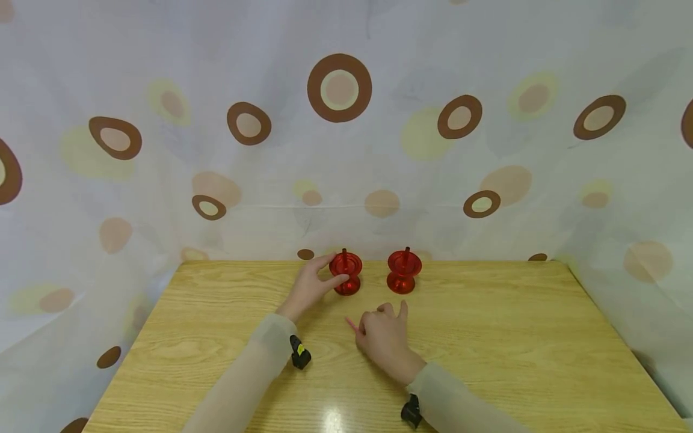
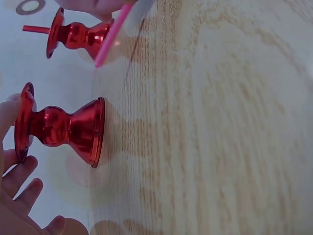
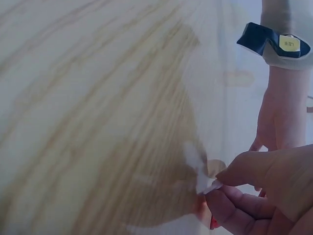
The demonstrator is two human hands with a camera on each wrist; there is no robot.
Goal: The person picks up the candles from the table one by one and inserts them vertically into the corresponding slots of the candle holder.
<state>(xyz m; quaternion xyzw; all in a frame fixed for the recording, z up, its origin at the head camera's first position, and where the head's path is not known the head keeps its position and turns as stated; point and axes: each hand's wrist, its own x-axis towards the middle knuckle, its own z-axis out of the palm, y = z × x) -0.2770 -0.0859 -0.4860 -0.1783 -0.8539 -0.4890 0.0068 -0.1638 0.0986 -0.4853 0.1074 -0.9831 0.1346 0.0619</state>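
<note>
- Your left hand (image 1: 311, 282) grips the left red candle holder (image 1: 346, 272) at its top rim.
- Your right hand (image 1: 382, 334) pinches a pink stick (image 1: 352, 325), fingers curled, near the right red candle holder (image 1: 403, 270).

In the left wrist view the left hand (image 2: 19, 196) is cut off by the left and bottom edges, so only fingertips show around the near red candle holder (image 2: 61, 128). The far red candle holder (image 2: 73, 35) is partly covered at the top edge by the right hand (image 2: 93, 6), itself mostly out of frame. The pink stick (image 2: 110, 36) runs out under that hand. In the right wrist view the right hand's fingers (image 3: 244, 205) are blurred and cropped, hiding most of the stick.
</note>
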